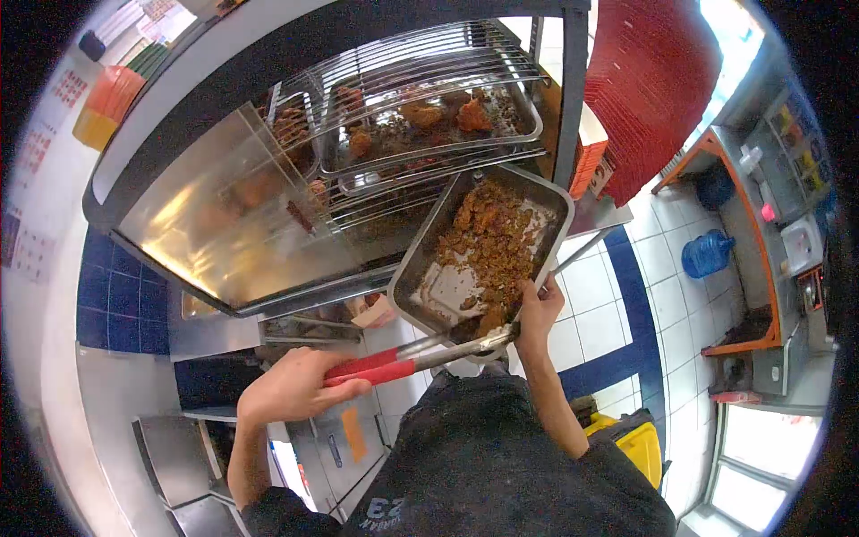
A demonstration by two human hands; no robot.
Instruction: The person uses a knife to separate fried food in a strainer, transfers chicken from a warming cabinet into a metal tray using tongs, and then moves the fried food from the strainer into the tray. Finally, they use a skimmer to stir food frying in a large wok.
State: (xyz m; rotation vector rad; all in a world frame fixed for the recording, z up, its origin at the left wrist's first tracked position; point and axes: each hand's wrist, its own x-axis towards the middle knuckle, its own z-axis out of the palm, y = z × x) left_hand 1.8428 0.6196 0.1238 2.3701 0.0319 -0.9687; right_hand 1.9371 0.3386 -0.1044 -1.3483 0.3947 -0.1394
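Observation:
My left hand (300, 385) is closed around the red handles of a pair of tongs (385, 365). The metal ends of the tongs reach over the near edge of a rectangular metal tray (561, 234), by a brown fried piece (490, 320). My right hand (540, 309) grips the tray's right side, its fingers partly hidden. Brown crumbs and broken bits (488, 234) cover much of the tray's bottom. The tray is held at the front of a heated display cabinet (358, 259), whose racks hold another metal tray (537, 134) with several fried pieces (420, 114).
A sliding panel (224, 210) covers the cabinet's left part. Red stacked cartons (649, 89) stand at the upper right. On the tiled floor are a blue water jug (707, 253) and a yellow bucket (640, 452). An orange-framed counter (747, 259) stands on the right.

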